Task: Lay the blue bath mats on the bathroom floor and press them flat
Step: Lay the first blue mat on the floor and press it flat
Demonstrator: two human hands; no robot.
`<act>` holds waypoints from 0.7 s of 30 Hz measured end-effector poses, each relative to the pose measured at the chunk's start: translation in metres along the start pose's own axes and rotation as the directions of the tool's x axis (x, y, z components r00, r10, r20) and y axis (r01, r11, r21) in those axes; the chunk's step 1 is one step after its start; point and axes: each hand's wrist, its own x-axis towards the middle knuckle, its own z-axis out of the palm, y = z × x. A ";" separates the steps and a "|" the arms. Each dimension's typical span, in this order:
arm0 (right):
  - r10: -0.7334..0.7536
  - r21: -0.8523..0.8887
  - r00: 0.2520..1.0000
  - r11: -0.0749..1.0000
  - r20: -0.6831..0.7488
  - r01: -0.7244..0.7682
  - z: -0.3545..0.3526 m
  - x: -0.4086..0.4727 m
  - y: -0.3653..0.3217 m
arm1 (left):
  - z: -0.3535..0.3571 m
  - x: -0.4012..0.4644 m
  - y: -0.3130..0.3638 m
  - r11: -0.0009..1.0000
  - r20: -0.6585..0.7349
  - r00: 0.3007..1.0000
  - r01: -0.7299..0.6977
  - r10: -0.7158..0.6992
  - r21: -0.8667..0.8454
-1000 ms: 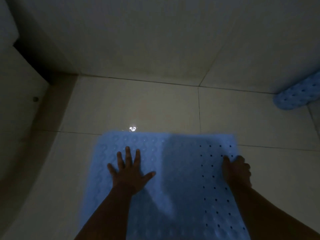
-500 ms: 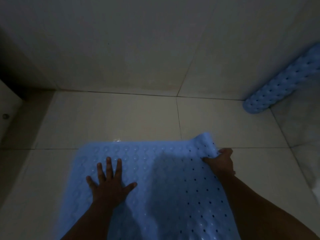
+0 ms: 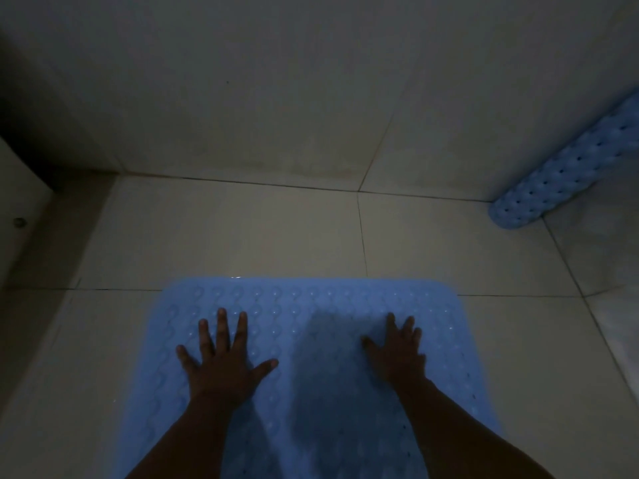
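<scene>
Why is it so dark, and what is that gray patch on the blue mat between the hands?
Head view: the room is dimly lit, so the hands look almost black; the gray patch on the blue mat between the left hand and right hand looks like a shadow; a small glint shines at the mat's far edge; the far rolled mat looks soft.

Pale tiled floor (image 3: 242,236), tiled wall (image 3: 276,81), small round fitting (image 3: 19,222) far left
</scene>
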 end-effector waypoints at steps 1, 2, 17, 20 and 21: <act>0.007 -0.006 1.000 1.000 -0.022 -0.007 0.003 0.001 -0.001 | 0.001 0.001 -0.001 1.000 -0.011 1.000 -0.003 0.003 0.001; 0.008 -0.017 0.999 1.000 -0.039 -0.009 0.004 0.001 -0.002 | 0.001 0.002 -0.001 1.000 -0.017 1.000 -0.007 0.007 -0.001; -0.050 -0.104 0.987 0.994 -0.153 0.034 0.008 0.010 -0.022 | -0.015 0.011 -0.003 0.998 -0.144 0.988 -0.061 0.058 -0.014; -0.218 -0.072 0.955 0.976 -0.202 0.208 0.027 0.001 -0.048 | -0.022 0.015 -0.020 0.995 -0.314 0.945 -0.101 0.093 -0.008; -0.277 -0.065 0.939 0.961 -0.204 0.269 0.036 -0.002 -0.059 | -0.024 0.018 -0.029 0.995 -0.336 0.937 -0.102 0.095 -0.001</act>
